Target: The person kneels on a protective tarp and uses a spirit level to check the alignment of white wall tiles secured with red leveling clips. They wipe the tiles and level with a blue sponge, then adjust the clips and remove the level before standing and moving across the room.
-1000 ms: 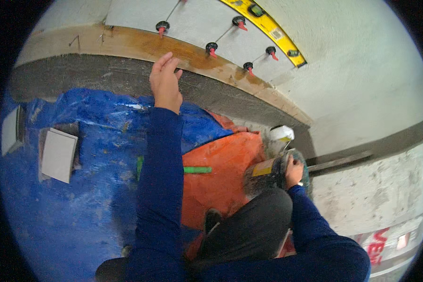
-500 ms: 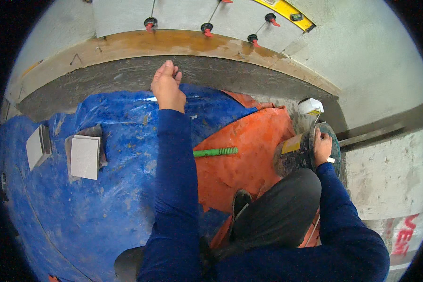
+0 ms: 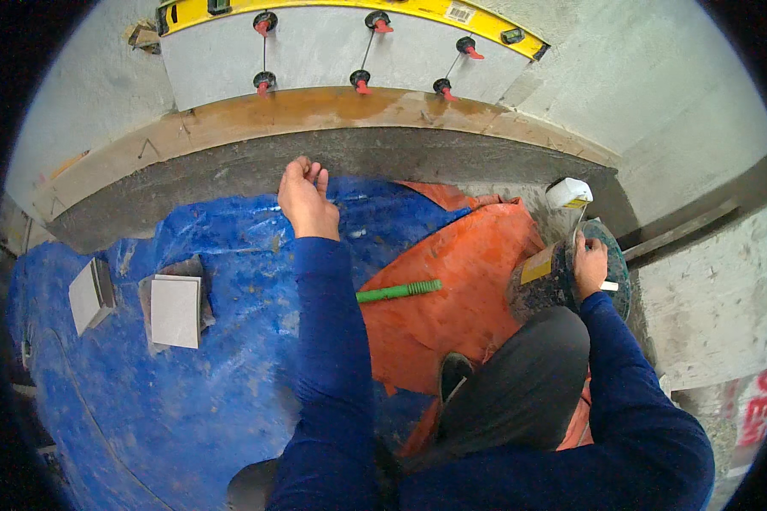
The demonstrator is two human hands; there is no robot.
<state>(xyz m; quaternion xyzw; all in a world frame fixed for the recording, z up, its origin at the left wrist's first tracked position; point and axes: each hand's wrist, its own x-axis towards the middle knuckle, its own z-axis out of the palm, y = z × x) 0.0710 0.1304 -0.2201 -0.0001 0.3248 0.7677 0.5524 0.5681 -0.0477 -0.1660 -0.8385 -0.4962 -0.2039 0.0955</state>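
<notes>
While the bent knee (image 3: pixel 520 375) fills the near foreground, the right hand (image 3: pixel 590 266) lies over the mouth of the dark bucket (image 3: pixel 533 291) just beyond it, fingers curled; I cannot tell whether they hold the rim or something inside. Over the blue tarp (image 3: pixel 230 417), the left hand (image 3: pixel 309 200) is half closed, with nothing visible in it. A second ago its straighter fingers overlapped the wooden board (image 3: pixel 349 104); now they curl short of it, against the dark strip (image 3: pixel 400 152), so that hand seems free, while the right stays at the bucket. Left of it, two stacks of white tiles (image 3: pixel 175 312) sit on the tarp. Farthest off, above the board, red-and-black clips (image 3: pixel 362 83) dot the pale panels (image 3: pixel 315 55). The yellow level (image 3: pixel 486 25) shows more of its length than before.
</notes>
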